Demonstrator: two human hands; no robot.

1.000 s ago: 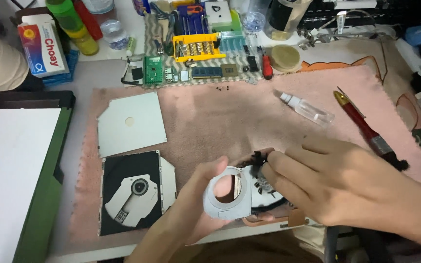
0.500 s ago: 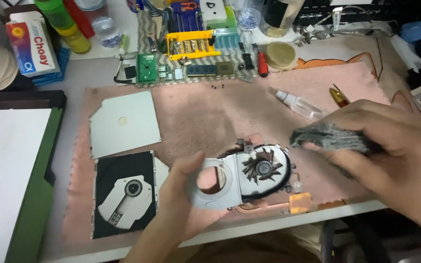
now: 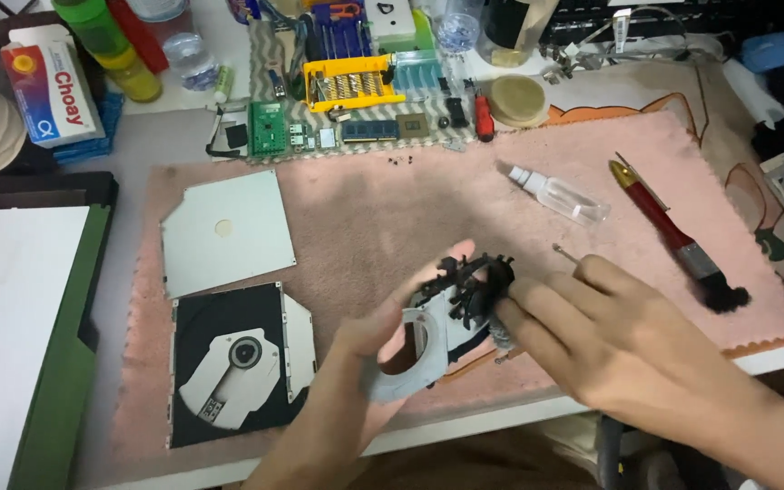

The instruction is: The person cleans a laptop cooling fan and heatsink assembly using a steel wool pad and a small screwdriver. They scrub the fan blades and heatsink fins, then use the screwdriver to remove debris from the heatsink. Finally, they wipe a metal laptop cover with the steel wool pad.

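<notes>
since before, we've tipped the fan (image 3: 451, 313) up on edge; left hand (image 3: 369, 363) grips its frame from below, right hand (image 3: 610, 340) pinches grey wadding (image 3: 504, 331) against its right side, above the mat (image 3: 365, 218).

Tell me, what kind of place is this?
Probably a home electronics repair bench. The left hand holds a laptop cooling fan while the right hand cleans it; an opened optical drive, a yellow screwdriver bit set and a green circuit board lie around.

Matt black plastic fan (image 3: 469, 289) in grey metal housing (image 3: 410, 363), over fuzzy pink cloth mat (image 3: 383, 218).
</notes>
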